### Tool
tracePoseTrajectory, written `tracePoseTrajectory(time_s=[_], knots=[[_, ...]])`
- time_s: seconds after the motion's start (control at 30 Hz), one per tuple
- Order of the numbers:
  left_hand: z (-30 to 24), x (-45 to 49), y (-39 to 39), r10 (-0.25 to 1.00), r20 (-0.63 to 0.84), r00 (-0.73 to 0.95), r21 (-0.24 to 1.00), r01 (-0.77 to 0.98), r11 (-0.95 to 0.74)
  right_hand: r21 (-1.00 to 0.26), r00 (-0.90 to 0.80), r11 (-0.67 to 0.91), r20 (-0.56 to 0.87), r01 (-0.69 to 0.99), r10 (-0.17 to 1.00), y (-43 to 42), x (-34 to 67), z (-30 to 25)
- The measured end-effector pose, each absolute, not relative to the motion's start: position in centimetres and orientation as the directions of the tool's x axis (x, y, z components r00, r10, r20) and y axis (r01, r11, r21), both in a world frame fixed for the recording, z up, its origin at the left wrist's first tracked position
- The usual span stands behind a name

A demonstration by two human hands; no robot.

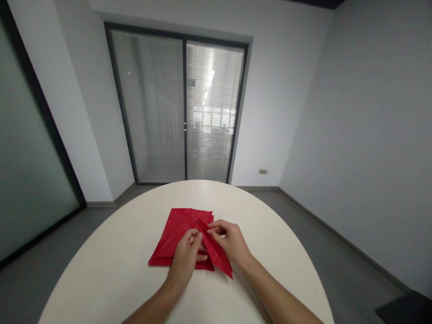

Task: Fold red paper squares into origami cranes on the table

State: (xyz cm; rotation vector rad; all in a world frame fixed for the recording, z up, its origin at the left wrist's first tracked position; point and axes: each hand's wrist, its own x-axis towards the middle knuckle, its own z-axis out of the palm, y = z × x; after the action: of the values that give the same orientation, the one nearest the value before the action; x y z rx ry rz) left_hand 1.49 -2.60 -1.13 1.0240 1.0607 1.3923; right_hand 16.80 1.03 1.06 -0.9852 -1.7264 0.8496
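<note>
A red folded sheet [177, 231] of thin, creased material, cloth-like or papery, lies on the round table. Its right side is lifted into a narrow standing flap [218, 256], whose lower corner sticks out past the stack toward me. My right hand [231, 240] pinches this flap between thumb and fingers near its upper part. At the flap's left edge, my left hand [185, 252] has its thumb and forefinger pressed together on the red material. The other left fingers curl over the layers below. What exactly lies between the left fingertips is partly hidden.
The cream round table [111, 279] has a curved far edge. Beyond it stands a dark-framed glass door [184, 108] with blinds. A wall socket [263, 171] sits low on the white wall. A dark object [407, 308] shows at the lower right corner.
</note>
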Motion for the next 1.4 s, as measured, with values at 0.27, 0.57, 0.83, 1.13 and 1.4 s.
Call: tracePoseTrajectory(time_s=[0.27,0.57,0.83,1.13,1.4], knots=[[-0.8,1.7,-2.4,1.0,0.023,-0.002,0.95,-0.311,-0.023,-0.845,-0.26,0.46,0.396,0.273,0.881,0.6,16.7,1.2],[-1.4,1.5,-2.1,0.998,0.046,-0.031,0.943,-0.328,-0.053,-0.804,-0.153,0.536,0.514,0.257,0.844,1.0,16.8,1.4],[-0.2,1.4,-2.8,0.997,-0.038,-0.061,0.925,-0.38,0.012,-0.875,-0.047,0.461,0.459,0.146,0.887,1.0,16.9,1.3],[-0.6,1.4,-2.6,0.999,-0.053,-0.002,0.814,-0.579,0.042,-0.869,0.008,0.486,0.488,0.091,0.873,0.9,17.1,1.4],[-0.1,1.4,-2.9,0.999,-0.013,-0.047,0.915,-0.403,-0.007,-0.843,-0.011,0.516,0.521,0.153,0.854,0.9,17.2,1.4]])
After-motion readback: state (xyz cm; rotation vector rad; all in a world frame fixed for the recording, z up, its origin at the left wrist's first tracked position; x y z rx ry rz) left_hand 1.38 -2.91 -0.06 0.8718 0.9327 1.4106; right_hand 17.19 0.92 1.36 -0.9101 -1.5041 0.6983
